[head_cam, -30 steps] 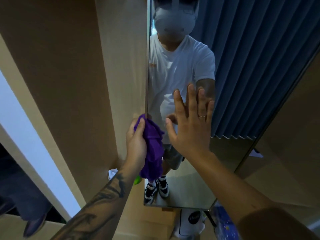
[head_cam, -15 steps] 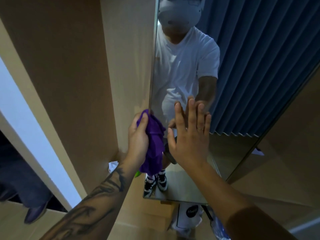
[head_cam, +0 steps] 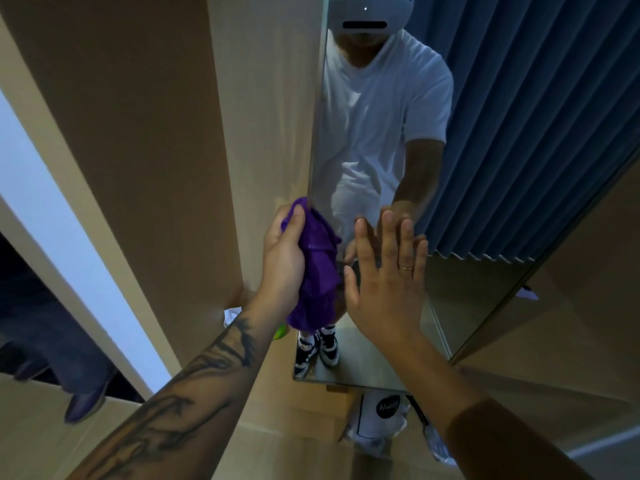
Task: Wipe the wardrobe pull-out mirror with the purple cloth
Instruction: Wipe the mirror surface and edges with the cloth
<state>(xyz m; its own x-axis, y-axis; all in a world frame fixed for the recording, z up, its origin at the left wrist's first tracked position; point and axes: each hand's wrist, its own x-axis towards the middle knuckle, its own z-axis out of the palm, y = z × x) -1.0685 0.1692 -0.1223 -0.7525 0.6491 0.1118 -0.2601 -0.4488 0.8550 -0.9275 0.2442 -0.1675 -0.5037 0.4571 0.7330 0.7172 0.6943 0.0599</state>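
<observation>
Your view: tipped lower, so the reflected headset sits cut off at the top edge.
Your left hand (head_cam: 282, 261): nudged the purple cloth (head_cam: 317, 268) slightly down the mirror (head_cam: 485, 168) edge.

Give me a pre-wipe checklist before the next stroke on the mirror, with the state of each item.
1. Purple cloth gripped in left hand: ok.
2. Cloth against the mirror at its left edge: ok.
3. Right hand open, fingers spread at the glass: ok.
4. Right palm actually pressing the glass: cannot tell.
5. Glass above the cloth free of obstacles: ok.
6. Smudges remaining: cannot tell.
</observation>
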